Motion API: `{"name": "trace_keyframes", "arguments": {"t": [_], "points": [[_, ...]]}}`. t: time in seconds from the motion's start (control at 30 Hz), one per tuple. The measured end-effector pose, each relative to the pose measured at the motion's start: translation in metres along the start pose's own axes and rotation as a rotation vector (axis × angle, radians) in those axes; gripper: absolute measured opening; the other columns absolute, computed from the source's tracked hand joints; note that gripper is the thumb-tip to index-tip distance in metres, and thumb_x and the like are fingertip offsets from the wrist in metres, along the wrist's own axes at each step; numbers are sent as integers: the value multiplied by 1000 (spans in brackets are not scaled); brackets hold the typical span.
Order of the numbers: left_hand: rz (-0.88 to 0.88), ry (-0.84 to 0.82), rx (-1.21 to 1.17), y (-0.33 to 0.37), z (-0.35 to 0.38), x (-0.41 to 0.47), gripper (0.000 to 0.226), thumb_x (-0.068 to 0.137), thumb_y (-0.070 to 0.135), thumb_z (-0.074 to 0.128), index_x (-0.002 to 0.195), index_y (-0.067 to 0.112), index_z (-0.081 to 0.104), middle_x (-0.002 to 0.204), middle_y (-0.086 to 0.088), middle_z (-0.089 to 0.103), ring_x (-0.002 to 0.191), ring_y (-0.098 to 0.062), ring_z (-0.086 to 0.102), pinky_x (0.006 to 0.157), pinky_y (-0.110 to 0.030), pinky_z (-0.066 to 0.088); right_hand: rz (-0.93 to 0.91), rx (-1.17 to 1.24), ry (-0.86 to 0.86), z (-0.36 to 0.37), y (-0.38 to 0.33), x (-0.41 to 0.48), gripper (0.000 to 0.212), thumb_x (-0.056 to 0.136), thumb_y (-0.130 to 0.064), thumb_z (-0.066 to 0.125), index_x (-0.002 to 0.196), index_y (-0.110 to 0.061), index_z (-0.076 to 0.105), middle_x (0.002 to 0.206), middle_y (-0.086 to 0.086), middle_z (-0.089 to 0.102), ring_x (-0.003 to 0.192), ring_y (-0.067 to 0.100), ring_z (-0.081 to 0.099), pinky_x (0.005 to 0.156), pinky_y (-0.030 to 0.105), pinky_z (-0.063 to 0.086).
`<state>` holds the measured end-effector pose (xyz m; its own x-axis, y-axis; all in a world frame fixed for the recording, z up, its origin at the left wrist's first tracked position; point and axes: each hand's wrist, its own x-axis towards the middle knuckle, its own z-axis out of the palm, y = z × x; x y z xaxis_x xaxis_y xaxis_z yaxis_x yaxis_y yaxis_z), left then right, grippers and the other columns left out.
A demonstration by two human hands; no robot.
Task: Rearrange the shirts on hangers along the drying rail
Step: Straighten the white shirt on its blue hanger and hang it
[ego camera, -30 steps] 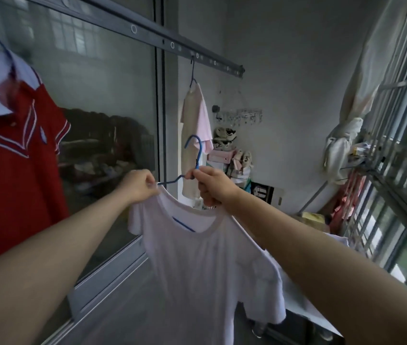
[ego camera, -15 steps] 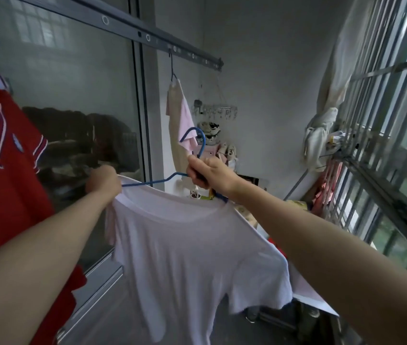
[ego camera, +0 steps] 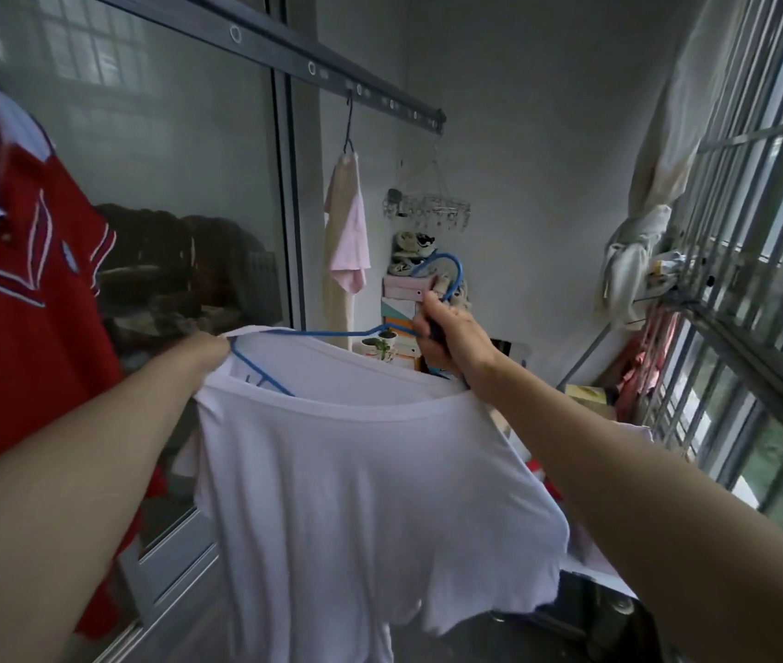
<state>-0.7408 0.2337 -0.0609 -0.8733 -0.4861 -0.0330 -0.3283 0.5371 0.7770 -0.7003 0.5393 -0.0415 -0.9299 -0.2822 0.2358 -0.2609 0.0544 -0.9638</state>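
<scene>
your right grip (ego camera: 449, 336) clamps the blue hanger (ego camera: 322, 333) below the rail (ego camera: 284, 46); left grip (ego camera: 207, 349) pinches the white shirt (ego camera: 370, 495), likely seating it.

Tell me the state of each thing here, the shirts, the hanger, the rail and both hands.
white shirt, on the blue hanger, held off the drying rail.
blue hanger, hook free in the air.
left hand, grips the white shirt's shoulder.
right hand, grips the blue hanger under its hook.
red shirt, hanging at left.
pink shirt, hanging from the drying rail.
drying rail, overhead, carries one hooked hanger.
</scene>
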Motion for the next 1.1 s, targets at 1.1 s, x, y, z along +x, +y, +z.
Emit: {"name": "trace_keyframes", "arguments": {"t": [1.1], "points": [[411, -35, 412, -12, -8, -22, 38, 96, 28, 46, 96, -4, 66, 103, -24, 65, 97, -36, 59, 71, -29, 37, -285, -620, 51, 54, 11, 34, 9, 92, -17, 57, 91, -11, 63, 72, 7, 63, 64, 19, 59, 65, 31, 50]]}}
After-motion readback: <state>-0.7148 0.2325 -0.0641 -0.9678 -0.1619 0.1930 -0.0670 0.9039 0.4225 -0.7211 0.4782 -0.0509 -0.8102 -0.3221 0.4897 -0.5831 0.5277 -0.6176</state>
